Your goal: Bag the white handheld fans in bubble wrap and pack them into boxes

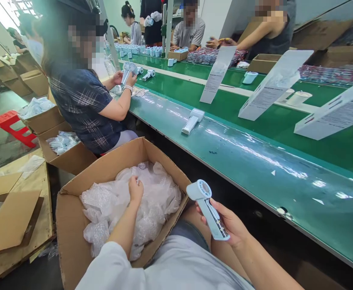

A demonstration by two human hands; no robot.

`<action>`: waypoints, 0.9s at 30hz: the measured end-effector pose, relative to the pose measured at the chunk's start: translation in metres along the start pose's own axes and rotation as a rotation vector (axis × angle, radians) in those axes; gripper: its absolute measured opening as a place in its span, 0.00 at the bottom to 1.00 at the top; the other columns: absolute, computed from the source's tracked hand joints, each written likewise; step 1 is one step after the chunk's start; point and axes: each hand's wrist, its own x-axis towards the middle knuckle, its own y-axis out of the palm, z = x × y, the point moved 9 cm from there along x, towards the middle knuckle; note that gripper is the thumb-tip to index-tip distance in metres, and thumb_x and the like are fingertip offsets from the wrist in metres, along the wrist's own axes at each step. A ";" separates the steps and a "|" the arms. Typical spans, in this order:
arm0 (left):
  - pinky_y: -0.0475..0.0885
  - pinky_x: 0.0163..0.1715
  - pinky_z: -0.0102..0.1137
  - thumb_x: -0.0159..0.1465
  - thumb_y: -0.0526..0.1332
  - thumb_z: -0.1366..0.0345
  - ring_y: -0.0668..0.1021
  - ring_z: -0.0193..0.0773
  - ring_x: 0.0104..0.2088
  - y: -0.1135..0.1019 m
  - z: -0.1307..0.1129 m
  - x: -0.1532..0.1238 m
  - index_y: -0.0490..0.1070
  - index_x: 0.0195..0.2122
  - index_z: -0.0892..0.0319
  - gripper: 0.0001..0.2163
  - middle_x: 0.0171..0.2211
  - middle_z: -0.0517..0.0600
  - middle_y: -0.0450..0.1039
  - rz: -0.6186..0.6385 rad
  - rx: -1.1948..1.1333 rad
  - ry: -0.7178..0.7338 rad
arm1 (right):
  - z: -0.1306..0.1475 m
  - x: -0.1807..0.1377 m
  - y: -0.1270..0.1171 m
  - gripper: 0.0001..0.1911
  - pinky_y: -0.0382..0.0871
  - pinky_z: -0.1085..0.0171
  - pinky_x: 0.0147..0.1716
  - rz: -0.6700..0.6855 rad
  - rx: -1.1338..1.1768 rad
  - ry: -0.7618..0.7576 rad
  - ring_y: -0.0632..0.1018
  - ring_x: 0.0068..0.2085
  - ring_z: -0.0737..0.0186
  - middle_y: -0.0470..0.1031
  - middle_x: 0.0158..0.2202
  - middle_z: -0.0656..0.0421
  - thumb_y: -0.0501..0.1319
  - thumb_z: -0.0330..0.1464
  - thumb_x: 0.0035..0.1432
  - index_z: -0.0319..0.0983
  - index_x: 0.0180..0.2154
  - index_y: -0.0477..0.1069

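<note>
My right hand (225, 223) grips a light-blue handheld fan (209, 213) by its handle, above my lap. The fan's round head tilts up to the left, and a long slot in the handle shows metallic parts inside. My left hand (136, 189) is in the cardboard box (73, 217) at my left, its fingers curled on a bubble-wrap bag (152, 181) at the top of the pile. The fingertips are partly hidden. Another handheld fan (192, 121), white and pale blue, lies on the green bench (239, 161) in front of me.
A co-worker (88, 100) sits at my left, handling a fan (129, 72). White printed cards (273, 86) stand along the green conveyor (330, 149). Other people work across it among fans and boxes. More cartons (64, 149) and a red stool (15, 127) stand at far left.
</note>
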 end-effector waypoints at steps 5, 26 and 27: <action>0.66 0.51 0.39 0.60 0.63 0.56 0.71 0.53 0.55 0.086 0.001 -0.008 0.66 0.47 0.65 0.20 0.51 0.65 0.68 0.036 0.222 -0.069 | -0.002 0.000 -0.001 0.12 0.80 0.65 0.27 -0.013 0.024 -0.048 0.82 0.34 0.58 0.81 0.37 0.50 0.66 0.33 0.56 0.33 0.42 0.74; 0.63 0.23 0.26 0.52 0.67 0.48 0.67 0.29 0.21 0.027 -0.097 -0.115 0.74 0.26 0.62 0.19 0.21 0.45 0.69 0.417 -0.541 0.206 | -0.038 0.002 0.083 0.24 0.76 0.68 0.19 0.476 -0.254 0.156 0.79 0.31 0.60 0.76 0.34 0.53 0.71 0.39 0.48 0.34 0.45 0.70; 0.61 0.22 0.25 0.52 0.67 0.49 0.66 0.29 0.21 0.022 -0.098 -0.117 0.74 0.27 0.62 0.19 0.20 0.45 0.69 0.392 -0.535 0.218 | -0.032 0.002 0.078 0.24 0.76 0.69 0.19 0.426 -0.261 0.113 0.79 0.31 0.61 0.76 0.34 0.53 0.70 0.40 0.49 0.34 0.44 0.70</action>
